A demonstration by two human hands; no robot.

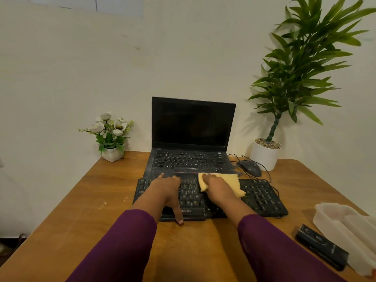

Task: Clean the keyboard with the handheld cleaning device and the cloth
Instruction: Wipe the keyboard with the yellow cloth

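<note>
Head view, 1 frame.

**Left grip:** left hand point(165, 188) lies palm down on the left half of the black keyboard point(262, 198). Fingers are straight and spread apart, with the tips at the rear key rows. The thumb is stretched back toward the person, its tip at the keyboard's near edge where it meets the bench point(81, 200). Nothing is held; the hand only rests on the keys.

**Right grip:** right hand point(218, 187) lies palm down on the yellow cloth point(230, 179), which sits on the rear middle of the keyboard. Fingertips reach the cloth's far edge. A fold of cloth stands up on the thumb side and the thumb is hidden. Cannot tell whether the cloth is pinched or merely pressed flat.

**Task items:** the keyboard lies across the bench centre, its rear edge against the front of an open laptop point(193, 127) with a dark screen. A black handheld device point(321, 246) lies flat at the right near edge, well apart from both hands, untouched.

**Surroundings:**
- Translucent plastic container point(345, 226) just beside the device, on its far right side.
- Wired mouse point(251, 167) right of the laptop, its cable looping past the keyboard's right rear corner.
- Tall green plant point(301, 64) in a white pot at rear right.
- Small flower pot point(110, 137) at rear left.
- Purple sleeves point(114, 251) cover both forearms.
</note>
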